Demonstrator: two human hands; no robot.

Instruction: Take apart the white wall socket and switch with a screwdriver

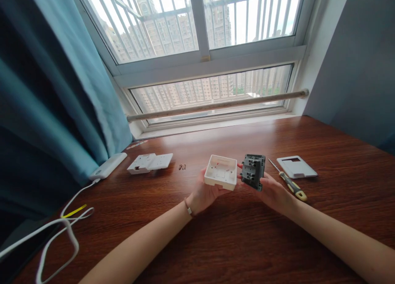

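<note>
My left hand (206,195) is wrapped round a white square box (221,173), whose open hollow side faces up toward me. Just to its right, my right hand (273,190) grips a dark grey module (253,171) with metal terminals on its visible side. A small gap separates box and module, both held above the brown table. Beyond my right hand lies a screwdriver (293,186) with a grey and yellow handle, and a white frame (296,167) with a rectangular opening. Several small screws (182,167) lie left of the box.
White plastic parts (150,162) rest on the wooden table (166,234) at the left. Farther left are a white power strip (108,167), its looping white cable (74,243) with a yellow tie (75,211), and a blue curtain (101,91). A window with a horizontal bar (216,106) stands behind.
</note>
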